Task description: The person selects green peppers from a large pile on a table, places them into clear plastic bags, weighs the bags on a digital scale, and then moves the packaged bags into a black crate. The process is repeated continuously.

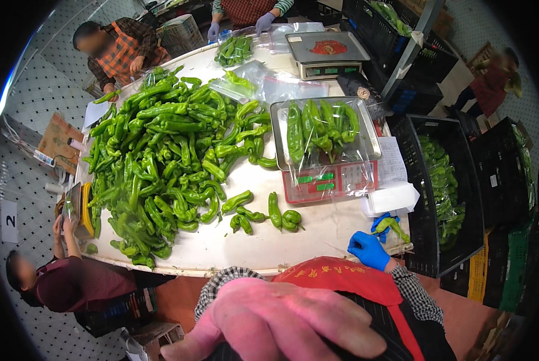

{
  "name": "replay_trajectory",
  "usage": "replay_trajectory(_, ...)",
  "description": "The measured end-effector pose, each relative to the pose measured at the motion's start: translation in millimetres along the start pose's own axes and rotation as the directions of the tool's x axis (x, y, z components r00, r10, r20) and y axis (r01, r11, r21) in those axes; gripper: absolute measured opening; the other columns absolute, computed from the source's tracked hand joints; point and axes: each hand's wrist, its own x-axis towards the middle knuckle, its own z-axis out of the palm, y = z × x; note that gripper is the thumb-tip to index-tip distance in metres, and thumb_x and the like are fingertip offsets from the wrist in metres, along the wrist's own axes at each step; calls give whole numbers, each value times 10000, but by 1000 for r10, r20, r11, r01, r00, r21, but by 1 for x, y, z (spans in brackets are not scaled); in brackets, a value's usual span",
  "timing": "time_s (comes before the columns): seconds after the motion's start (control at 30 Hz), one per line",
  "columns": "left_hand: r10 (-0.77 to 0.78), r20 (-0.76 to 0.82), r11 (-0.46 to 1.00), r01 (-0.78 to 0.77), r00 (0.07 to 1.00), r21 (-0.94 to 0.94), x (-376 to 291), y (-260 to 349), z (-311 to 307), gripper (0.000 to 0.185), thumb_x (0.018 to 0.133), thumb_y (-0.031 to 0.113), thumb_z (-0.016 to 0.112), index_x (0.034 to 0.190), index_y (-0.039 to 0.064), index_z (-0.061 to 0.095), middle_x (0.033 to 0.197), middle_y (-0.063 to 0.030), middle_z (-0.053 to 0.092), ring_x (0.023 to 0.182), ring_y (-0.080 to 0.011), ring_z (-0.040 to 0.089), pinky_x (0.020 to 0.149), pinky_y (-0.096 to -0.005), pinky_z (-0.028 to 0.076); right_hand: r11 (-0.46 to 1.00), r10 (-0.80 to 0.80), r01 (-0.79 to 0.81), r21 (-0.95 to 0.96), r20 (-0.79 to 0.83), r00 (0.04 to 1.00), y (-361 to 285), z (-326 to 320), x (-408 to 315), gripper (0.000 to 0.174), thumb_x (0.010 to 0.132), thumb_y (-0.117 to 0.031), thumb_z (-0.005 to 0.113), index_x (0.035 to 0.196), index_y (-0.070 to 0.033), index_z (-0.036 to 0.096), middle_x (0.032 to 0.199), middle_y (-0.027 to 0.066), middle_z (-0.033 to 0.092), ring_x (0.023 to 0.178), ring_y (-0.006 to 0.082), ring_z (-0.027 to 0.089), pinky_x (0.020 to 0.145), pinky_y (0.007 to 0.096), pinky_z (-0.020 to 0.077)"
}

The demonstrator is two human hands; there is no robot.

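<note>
My left hand (278, 320), in a pink glove, is raised very close to the camera with its fingers apart. Nothing shows in it, and it covers part of my body. In a blue glove, my right hand (371, 249) is curled closed at the table's near edge, with no held thing visible. Just beyond it lie a green pepper (393, 227) and a crumpled blue glove (378, 221). A clear bag of green peppers (323, 126) rests on the pan of a red digital scale (292, 187). Several loose peppers (274, 211) lie left of the scale.
A large heap of green peppers (161, 158) covers the white table's (296, 252) left part. Black crates (470, 225) stand right. A second scale (328, 47) and clear bags (278, 88) lie beyond. Co-workers stand at the far side and left; another person is far right.
</note>
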Motion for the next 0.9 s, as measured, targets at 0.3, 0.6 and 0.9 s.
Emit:
replay_trajectory(0.3,67,-32,982,-61,997,179,-9,-2,13,503,1020,565,386,890,97,514,1076,-251,695,1056,-442,630,1060,-552,387,999,-32,32,17,-30,999,-3,2,9,136,825,-84,693,885,-8,597,814,158,588,707,311,616,656,371,493)
replay_trajectory(0.6,187,10,960,-185,982,212,0,-16,7,492,1023,556,379,906,93,497,1128,-239,672,1043,-400,636,1015,-525,440,1000,-28,28,-1,-32,999,-4,2,16,150,819,-94,704,874,-15,589,814,154,586,723,313,624,661,374,496)
replay_trajectory(0.9,449,-135,865,-393,883,311,-1,-42,24,465,1027,506,442,861,79,517,957,-147,628,889,-317,581,863,-491,485,999,38,-38,2,-24,999,-10,2,16,112,810,-59,692,850,-10,599,809,144,599,697,272,617,647,340,492)
